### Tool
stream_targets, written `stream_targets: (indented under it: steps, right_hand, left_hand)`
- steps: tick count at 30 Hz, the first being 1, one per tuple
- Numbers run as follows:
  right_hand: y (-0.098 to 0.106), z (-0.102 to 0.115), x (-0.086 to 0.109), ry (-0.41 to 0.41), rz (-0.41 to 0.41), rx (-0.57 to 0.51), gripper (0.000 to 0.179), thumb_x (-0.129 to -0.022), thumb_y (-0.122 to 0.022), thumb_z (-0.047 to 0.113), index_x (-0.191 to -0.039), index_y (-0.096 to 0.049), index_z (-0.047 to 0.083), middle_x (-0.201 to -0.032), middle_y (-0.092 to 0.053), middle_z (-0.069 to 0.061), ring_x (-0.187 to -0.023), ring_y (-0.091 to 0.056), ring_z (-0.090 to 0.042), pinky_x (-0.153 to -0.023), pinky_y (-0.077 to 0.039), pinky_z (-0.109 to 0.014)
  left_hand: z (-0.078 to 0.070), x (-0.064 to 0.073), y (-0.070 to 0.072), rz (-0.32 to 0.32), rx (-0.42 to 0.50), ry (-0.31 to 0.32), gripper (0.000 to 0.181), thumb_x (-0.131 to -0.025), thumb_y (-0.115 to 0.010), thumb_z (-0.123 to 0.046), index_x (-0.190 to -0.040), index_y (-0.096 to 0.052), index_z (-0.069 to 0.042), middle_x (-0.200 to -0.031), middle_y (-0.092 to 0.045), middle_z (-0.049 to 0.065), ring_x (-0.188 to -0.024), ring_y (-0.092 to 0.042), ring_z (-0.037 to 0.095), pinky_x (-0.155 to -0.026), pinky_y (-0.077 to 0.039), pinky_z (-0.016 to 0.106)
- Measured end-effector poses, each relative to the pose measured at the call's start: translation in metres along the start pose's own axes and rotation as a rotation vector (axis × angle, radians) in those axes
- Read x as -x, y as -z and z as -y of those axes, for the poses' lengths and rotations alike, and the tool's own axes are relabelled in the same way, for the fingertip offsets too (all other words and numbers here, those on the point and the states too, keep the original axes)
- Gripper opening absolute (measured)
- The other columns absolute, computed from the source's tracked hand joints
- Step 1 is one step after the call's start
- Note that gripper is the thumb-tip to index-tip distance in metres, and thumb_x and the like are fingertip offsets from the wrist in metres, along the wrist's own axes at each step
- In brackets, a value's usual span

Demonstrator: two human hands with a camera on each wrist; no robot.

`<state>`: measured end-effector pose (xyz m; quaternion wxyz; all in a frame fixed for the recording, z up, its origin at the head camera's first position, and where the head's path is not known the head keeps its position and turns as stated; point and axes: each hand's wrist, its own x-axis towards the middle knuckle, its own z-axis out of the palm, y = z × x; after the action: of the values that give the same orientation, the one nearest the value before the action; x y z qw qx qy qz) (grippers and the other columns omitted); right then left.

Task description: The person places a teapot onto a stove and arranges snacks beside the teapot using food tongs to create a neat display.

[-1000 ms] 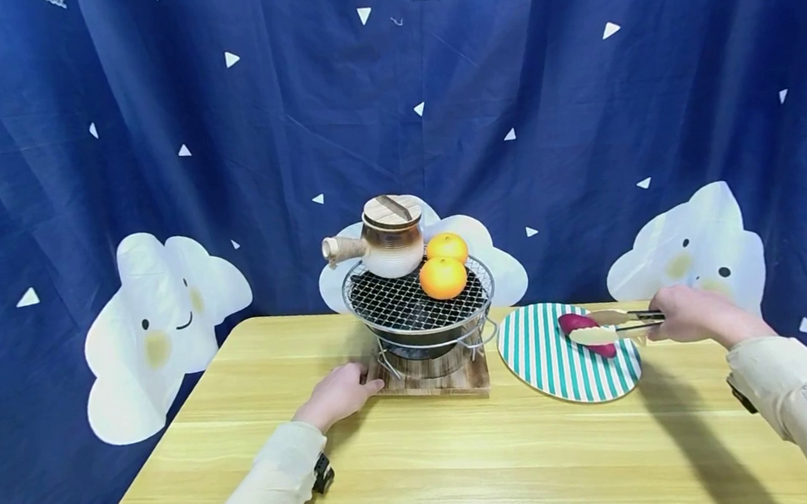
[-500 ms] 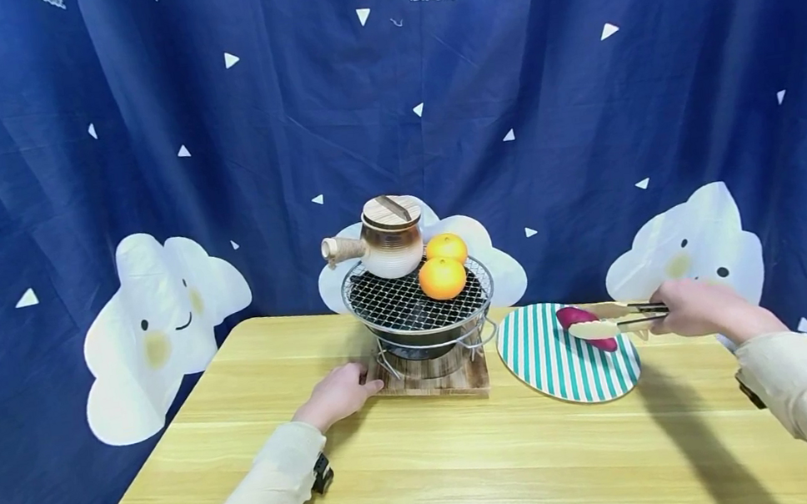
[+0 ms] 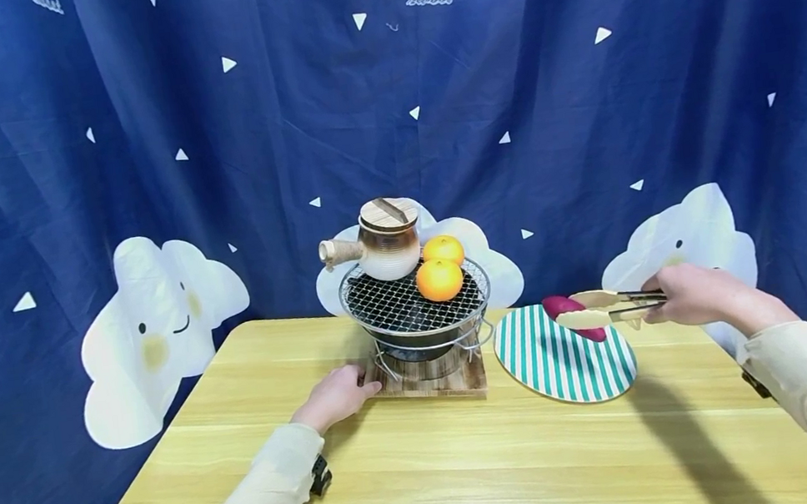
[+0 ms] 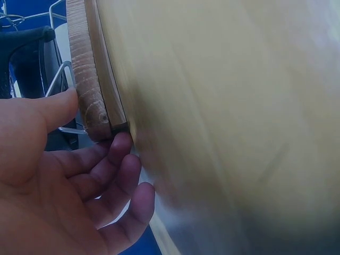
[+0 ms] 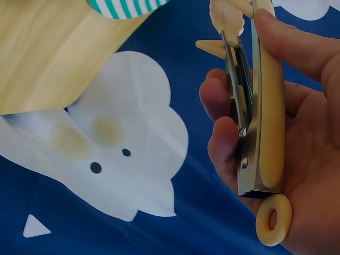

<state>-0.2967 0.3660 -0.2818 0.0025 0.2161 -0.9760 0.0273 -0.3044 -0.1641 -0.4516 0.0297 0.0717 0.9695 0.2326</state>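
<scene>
My right hand (image 3: 707,297) grips a pair of tongs (image 5: 270,117) with cream tips and metal arms. Between the tips is a purple sweet potato (image 3: 556,306), held over the round green-and-white striped board (image 3: 539,370); its middle is hidden by the near tip. My left hand (image 3: 336,396) holds the left front corner of a wooden base (image 3: 439,388). In the left wrist view its thumb lies against one face of the wood and fingertips meet the other side. On that base stands a small grill (image 3: 380,309) with a wire mesh top.
Two oranges (image 3: 440,280) and a clay pot (image 3: 391,258) with a wooden lid sit on the mesh, the pot's handle (image 3: 341,250) pointing left. A wire handle sticks out on the grill's right. Behind the wooden table (image 3: 430,467) hangs a blue curtain (image 3: 268,134).
The tongs have lifted the sweet potato up off the striped board and slightly left. My right hand has risen with them, while the left hand stays at the wooden base.
</scene>
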Motion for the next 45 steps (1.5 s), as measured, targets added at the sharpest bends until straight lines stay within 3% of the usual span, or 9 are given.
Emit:
stream_targets:
  steps: [11,24,33,38,45]
  right_hand:
    - [0.014,0.013,-0.002,0.018,-0.003,-0.012,0.010,-0.083,-0.079,0.021,-0.083,-0.071,0.016,-0.071,-0.059,0.008,-0.065,-0.047,-0.013,-0.063,-0.040,-0.032]
    - [0.033,0.037,-0.002,-0.027,0.017,0.018,0.024,-0.085,-0.080,0.023,-0.102,-0.074,0.007,-0.076,-0.061,0.005,-0.068,-0.051,-0.015,-0.062,-0.039,-0.032]
    - [0.044,0.052,-0.002,-0.036,0.005,-0.003,0.020,-0.085,-0.078,0.022,-0.101,-0.074,0.010,-0.066,-0.053,0.005,-0.060,-0.048,-0.014,-0.054,-0.035,-0.030]
    - [0.054,0.057,-0.001,-0.043,0.012,-0.001,0.036,-0.086,-0.079,0.023,-0.114,-0.071,0.001,-0.069,-0.055,0.002,-0.059,-0.050,-0.013,-0.050,-0.036,-0.028]
    - [0.064,0.065,-0.002,-0.039,0.018,0.036,0.051,-0.086,-0.079,0.026,-0.123,-0.066,-0.006,-0.079,-0.061,0.001,-0.064,-0.053,-0.013,-0.054,-0.039,-0.031]
  left_hand:
    - [0.002,0.001,0.002,0.003,-0.002,0.015,0.032,-0.097,-0.063,-0.044,-0.082,-0.061,-0.015,-0.071,-0.059,0.000,-0.070,-0.056,0.019,-0.071,-0.050,0.042]
    - [0.002,0.004,0.004,0.013,0.018,0.019,0.030,-0.097,-0.064,-0.041,-0.086,-0.062,-0.014,-0.064,-0.062,-0.001,-0.064,-0.058,0.017,-0.068,-0.049,0.040]
    - [0.003,0.002,0.003,0.013,0.004,0.027,0.031,-0.097,-0.064,-0.043,-0.087,-0.062,-0.014,-0.064,-0.062,-0.001,-0.064,-0.058,0.017,-0.069,-0.050,0.041]
    - [0.002,-0.001,0.000,0.016,0.010,0.006,0.032,-0.097,-0.063,-0.045,-0.083,-0.061,-0.016,-0.067,-0.062,-0.002,-0.067,-0.058,0.018,-0.069,-0.050,0.041]
    - [0.002,-0.002,-0.002,0.012,0.018,0.016,0.031,-0.097,-0.063,-0.044,-0.082,-0.061,-0.016,-0.065,-0.062,-0.001,-0.066,-0.057,0.018,-0.068,-0.049,0.040]
